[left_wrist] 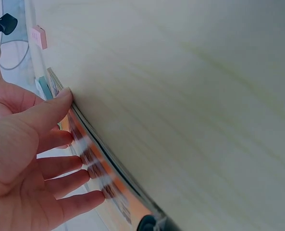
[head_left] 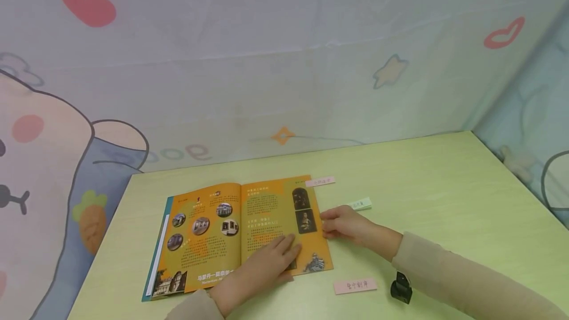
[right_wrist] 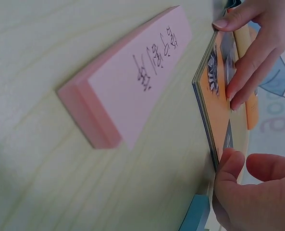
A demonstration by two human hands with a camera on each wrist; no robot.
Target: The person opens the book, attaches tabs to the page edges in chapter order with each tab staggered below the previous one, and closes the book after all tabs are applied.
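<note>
- Orange booklet (head_left: 235, 233): one, lying open on the pale green table (head_left: 444, 186).
- Left hand (head_left: 271, 260): fingers straight, pressing flat on the right-hand page.
- Right hand (head_left: 344, 226): fingertips pinching the booklet's right edge.
- Pink sticky-note pads (head_left: 355, 286): two; green pad (head_left: 361, 204): one, beside the right hand.
- Black clip (head_left: 401, 288): one.

worktop (head_left: 444, 181): pale yellow-green wood grain | back wall (head_left: 266, 63): pale cloth printed with red heart (head_left: 89, 9), yellow star (head_left: 389, 70), orange diamond (head_left: 282, 136), carrot (head_left: 91, 219) | right wall (head_left: 533, 127): light blue cloth meeting the worktop's far right corner | light: soft, even
</note>
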